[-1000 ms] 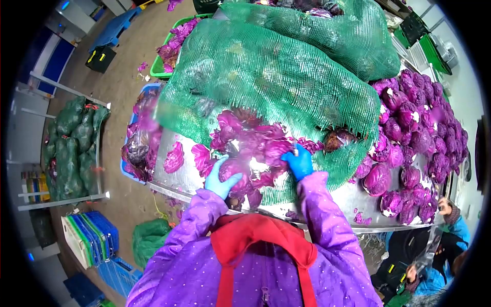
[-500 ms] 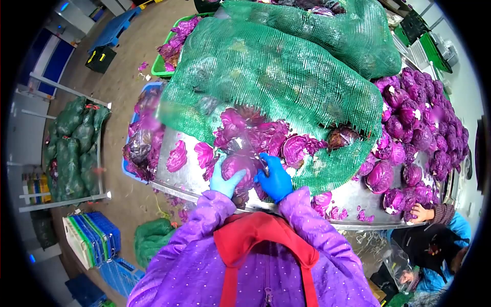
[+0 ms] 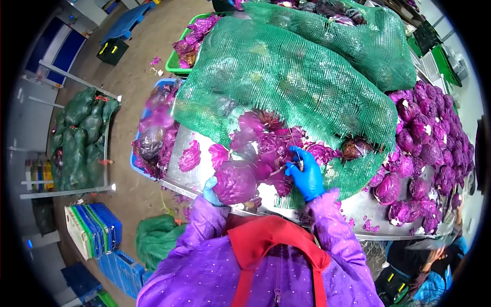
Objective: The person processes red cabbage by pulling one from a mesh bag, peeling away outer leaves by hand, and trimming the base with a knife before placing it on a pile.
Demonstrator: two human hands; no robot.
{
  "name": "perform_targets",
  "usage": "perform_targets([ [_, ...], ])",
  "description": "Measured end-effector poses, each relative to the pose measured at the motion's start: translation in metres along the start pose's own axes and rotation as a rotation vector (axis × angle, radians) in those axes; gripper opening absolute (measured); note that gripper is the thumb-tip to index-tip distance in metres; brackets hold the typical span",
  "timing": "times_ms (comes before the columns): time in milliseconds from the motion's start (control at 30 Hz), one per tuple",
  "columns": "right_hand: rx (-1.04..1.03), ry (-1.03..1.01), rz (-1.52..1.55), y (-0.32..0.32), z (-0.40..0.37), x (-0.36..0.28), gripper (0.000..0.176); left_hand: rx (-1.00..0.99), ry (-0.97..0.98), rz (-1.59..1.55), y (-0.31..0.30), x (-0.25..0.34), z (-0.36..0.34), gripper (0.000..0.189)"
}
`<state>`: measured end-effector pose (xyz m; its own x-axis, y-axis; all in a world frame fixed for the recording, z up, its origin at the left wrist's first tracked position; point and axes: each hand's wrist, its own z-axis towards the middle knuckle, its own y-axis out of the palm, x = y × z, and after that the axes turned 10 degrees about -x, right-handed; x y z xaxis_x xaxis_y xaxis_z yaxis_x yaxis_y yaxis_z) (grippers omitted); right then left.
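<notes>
A round red cabbage (image 3: 235, 181) rests at the table's near edge, with my blue-gloved left hand (image 3: 210, 191) cupped against its left side. My right hand (image 3: 308, 174), also gloved in blue, is to the right of the cabbage, its fingers curled around what looks like a small knife (image 3: 300, 165); the blade is hard to make out. Loose purple leaves (image 3: 273, 146) lie heaped just beyond the cabbage and by my right fingers. Behind them a green mesh sack (image 3: 286, 77) full of cabbages lies with its torn opening towards me.
Trimmed cabbages (image 3: 434, 138) are piled on the right of the metal table (image 3: 190, 171). At the left, a blue crate (image 3: 135, 161) and a green crate (image 3: 171, 64) hold leaves. More sacks (image 3: 76, 148) sit on a cart. A co-worker (image 3: 429, 266) is at lower right.
My right hand has moved away from the cabbage, to the right and farther over the table. The left hand has slid to the cabbage's left side. The view has shifted slightly.
</notes>
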<state>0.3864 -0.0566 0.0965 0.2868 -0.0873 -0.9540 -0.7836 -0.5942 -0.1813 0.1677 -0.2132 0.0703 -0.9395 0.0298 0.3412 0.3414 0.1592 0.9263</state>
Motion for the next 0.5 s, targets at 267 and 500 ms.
perform_targets([
  [267,-0.47,-0.222,-0.194,0.007,-0.013,-0.063,0.054,-0.145,-0.177,0.243,0.03,0.007,0.028,0.08],
  [500,-0.471,-0.036,0.078,0.003,-0.026,-0.058,0.045,-0.173,-0.195,0.666,0.046,0.015,0.041,0.078],
])
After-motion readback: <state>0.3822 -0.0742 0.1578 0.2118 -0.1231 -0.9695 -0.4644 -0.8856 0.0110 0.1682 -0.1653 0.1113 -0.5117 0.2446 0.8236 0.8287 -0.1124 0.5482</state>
